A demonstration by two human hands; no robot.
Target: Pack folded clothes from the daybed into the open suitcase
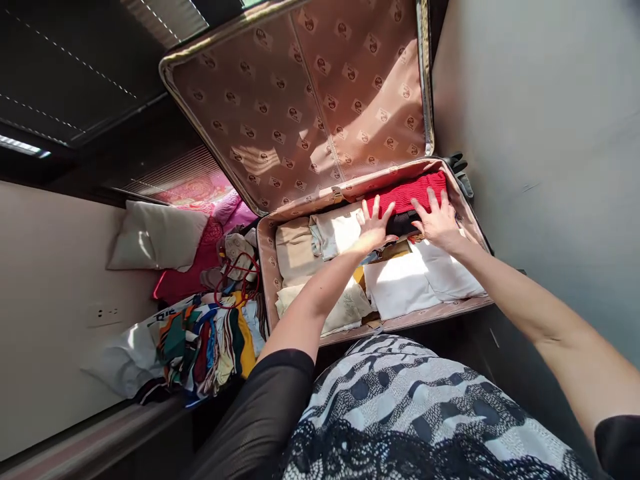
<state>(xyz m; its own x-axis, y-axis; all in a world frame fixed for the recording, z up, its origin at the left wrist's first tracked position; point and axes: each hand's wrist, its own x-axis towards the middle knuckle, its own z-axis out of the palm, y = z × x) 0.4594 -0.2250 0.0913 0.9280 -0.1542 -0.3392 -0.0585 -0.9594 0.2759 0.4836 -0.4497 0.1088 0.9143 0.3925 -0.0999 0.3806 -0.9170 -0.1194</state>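
Note:
An open suitcase [467, 217] lies in front of me, its patterned lid [310, 100] propped upright. Folded clothes fill it: beige and cream pieces [300, 257] on the left, white ones [405, 283] at the front right, a red knit garment [407, 193] at the far end with a black item [403, 223] beneath it. My left hand [374, 223] rests flat with fingers spread on the edge of the red garment and the cream cloth. My right hand [439, 220] lies flat, fingers apart, on the black item and red knit. Neither hand grips anything.
Left of the suitcase is a heap of colourful clothes [210, 340], a white pillow [155, 237], pink bedding [200, 257] and a red cord [235, 273]. A grey wall [540, 133] stands close on the right. My patterned top [415, 407] fills the foreground.

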